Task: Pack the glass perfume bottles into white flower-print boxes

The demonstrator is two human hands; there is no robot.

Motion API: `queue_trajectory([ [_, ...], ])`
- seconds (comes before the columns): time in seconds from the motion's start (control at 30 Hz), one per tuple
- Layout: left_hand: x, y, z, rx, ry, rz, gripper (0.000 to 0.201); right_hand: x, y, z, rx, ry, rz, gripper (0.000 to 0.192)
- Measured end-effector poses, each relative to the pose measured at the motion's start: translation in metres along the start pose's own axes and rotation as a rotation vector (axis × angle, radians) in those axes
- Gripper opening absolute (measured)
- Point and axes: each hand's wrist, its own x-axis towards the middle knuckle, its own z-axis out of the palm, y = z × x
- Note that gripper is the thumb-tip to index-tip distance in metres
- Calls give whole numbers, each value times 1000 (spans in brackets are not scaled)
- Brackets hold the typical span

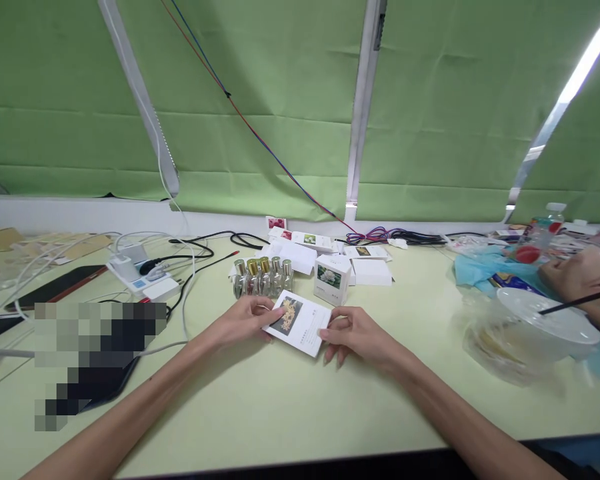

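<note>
White flat carton (304,327), printed with a pale yellow flower on a dark panel and small lettering, is held between both hands just above the near middle of the pale green table (380,420), tilted so that its printed face shows to the person. The left hand (244,320) grasps its left side, partly closed: the thumb lies flat over the flower picture, and the fingers curl behind the edge, mostly hidden by the carton. The right hand (359,339) pinches the right side more loosely, thumb pressed on the lower right part of the face, index finger bent by the edge, and the other fingers half curled and hanging apart below; how firmly they press cannot be told. Just beyond the carton stands a row of small glass bottles (264,279) with gold and silver caps, and to their right an upright white box (332,283) with a white flower on its front, near the right hand. Farther back lies a loose pile of white cartons (295,257). Well apart, on the right, sits a lidded plastic bowl (535,333).
</note>
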Motion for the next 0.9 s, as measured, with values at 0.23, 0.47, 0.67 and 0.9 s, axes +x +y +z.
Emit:
queue_trajectory([
  [0.23, 3, -9, 5, 156, 117, 82, 62, 0, 0, -4, 38, 21, -11, 57],
  [0.47, 5, -16, -1, 175, 41, 62, 59, 0, 2, 2, 13, 24, 2, 59],
  [0.67, -2, -4, -4, 245, -128, 57, 59, 0, 1, 0, 8, 22, -29, 55],
  [0.9, 1, -8, -4, 304, -113, 88, 55, -1, 1, -7, -72, -30, -110, 50],
])
